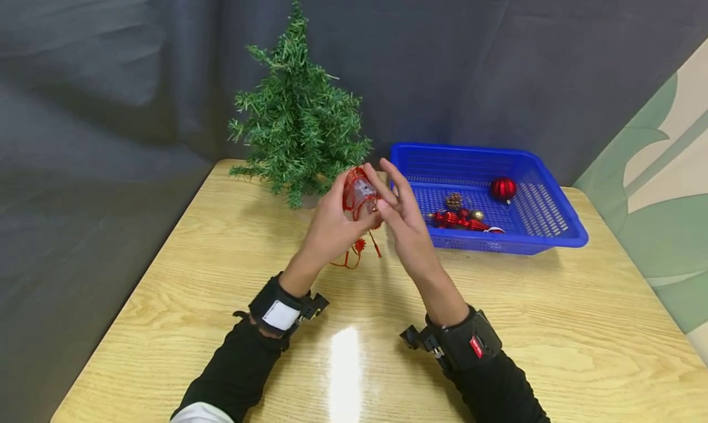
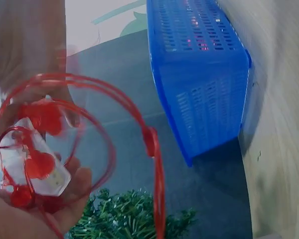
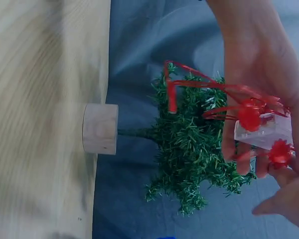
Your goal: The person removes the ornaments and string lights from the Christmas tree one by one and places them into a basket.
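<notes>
My left hand (image 1: pixel 329 223) grips a bundle of red string lights with a clear battery box (image 1: pixel 363 192), its fingers curled round the box. From the other side my right hand (image 1: pixel 407 229) reaches in, thumb and fingertips pinching at the bundle's side; the exact spot is partly hidden. Thin red cord (image 2: pixel 159 189) loops and dangles below the hands, carrying small red spiky ornaments (image 3: pixel 249 115). In the right wrist view the pale box lies across the left palm. Just behind the hands stands a small green artificial Christmas tree (image 1: pixel 301 115).
A blue plastic basket (image 1: pixel 575 235) stands right of the hands. Inside lie a red ball ornament (image 1: pixel 503 189), a pine cone (image 1: pixel 453 201) and several small red and gold ornaments. The tree has a round wooden base (image 3: pixel 100 128) on the wooden table (image 1: pixel 221 238).
</notes>
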A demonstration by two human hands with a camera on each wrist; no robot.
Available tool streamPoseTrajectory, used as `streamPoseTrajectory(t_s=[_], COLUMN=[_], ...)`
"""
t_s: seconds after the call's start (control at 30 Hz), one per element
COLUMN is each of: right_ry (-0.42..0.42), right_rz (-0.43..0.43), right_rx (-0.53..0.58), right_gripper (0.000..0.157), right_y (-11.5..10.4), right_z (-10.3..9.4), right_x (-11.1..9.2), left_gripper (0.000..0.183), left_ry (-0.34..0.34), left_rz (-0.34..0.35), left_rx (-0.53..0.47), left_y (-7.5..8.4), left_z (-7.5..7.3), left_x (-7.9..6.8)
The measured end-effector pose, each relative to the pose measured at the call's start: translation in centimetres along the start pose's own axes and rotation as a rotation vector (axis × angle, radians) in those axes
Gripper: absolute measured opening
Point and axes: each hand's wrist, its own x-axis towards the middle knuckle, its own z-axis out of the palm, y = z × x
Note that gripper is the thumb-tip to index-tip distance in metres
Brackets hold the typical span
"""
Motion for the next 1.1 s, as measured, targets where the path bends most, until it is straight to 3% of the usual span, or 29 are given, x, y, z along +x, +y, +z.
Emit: streamPoseTrajectory(t_s=[0.33,0.5,0.6,0.73,0.87,0.97,1.1], right_ry=[-0.006,-0.029,-0.035,-0.012,0.005,0.007,-0.058], right_rz=[-0.079,-0.131,-0.114,0.084,0.443,0.679,0.861], right_rx=[-0.180,-0.421,-0.416,-0.202,0.100,0.405,0.796], right_gripper=[0.062,0.069,0.071,0.070,0.073,0.067,0.052], right_y=[0.1,0.4,0.5,1.3,3.6,5.7,7.3], right_z=[-0.4,-0.6,-0.6,-0.6,0.2,1.7,3.8], right_x=[-0.2,-0.2,-0.1,0.2,0.5,0.1,-0.9], left_gripper=[0.067,0.057,0.052,0.047,0.046,0.047,0.048], left_ry=[0.156,0.177,0.183,0.192,0.179,0.171,0.181], left_rz=[0.067,0.057,0.027,0.019,0.062,0.108,0.164], left_rx=[-0.228,-0.428,-0.534,-0.689,-0.807,-0.823,-0.756], left_y=[0.1,0.1,0.2,0.6,0.9,0.8,0.8], left_z=[-0.2,-0.6,-0.8,-1.1,-1.5,-1.5,-1.5], left_x=[0.1,0.1,0.2,0.3,0.2,0.1,0.0])
